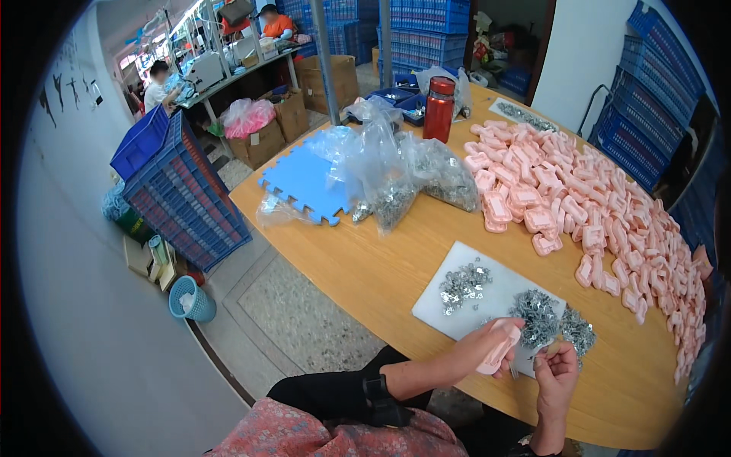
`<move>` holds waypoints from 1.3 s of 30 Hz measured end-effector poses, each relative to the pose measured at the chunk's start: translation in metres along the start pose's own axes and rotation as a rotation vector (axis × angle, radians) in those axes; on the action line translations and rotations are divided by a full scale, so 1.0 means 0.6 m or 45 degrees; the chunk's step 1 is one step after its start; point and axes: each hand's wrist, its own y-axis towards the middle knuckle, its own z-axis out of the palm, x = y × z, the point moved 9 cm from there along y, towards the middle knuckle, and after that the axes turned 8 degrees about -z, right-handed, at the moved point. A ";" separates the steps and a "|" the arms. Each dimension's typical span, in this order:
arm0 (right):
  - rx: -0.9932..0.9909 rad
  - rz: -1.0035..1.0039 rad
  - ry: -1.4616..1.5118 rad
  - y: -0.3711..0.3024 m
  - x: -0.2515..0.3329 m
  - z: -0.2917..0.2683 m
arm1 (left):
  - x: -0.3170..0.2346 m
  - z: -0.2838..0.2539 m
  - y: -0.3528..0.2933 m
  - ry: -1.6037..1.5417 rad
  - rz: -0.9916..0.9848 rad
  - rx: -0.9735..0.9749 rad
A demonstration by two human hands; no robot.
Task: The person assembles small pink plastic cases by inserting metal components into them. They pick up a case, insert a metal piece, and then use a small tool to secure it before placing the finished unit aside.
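My left hand (487, 346) is closed round a pink plastic casing (500, 352), a small rounded shell. Beside it, my right hand (557, 365) is pinched, with thumb and finger together close to the casing; whatever sits between the fingertips is too small to make out. Both hands are over the near edge of a white board (434, 305). On that board lie a pile of small silvery metal pieces (535, 316) and a looser heap of shiny metal pieces (466, 283). More metal pieces (577, 333) lie on the table just right of the board.
A large heap of pink casings (548, 183) covers the table's right side. Toward the back stand a red bottle (439, 110), plastic bags of metal pieces (388, 190) and a blue foam mat (301, 183). Stacked blue crates (186, 194) are at the left; two people work farther back.
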 end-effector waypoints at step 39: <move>-0.272 -0.530 -0.575 0.144 0.177 -0.195 | 0.026 -0.028 0.003 -0.230 -0.142 0.180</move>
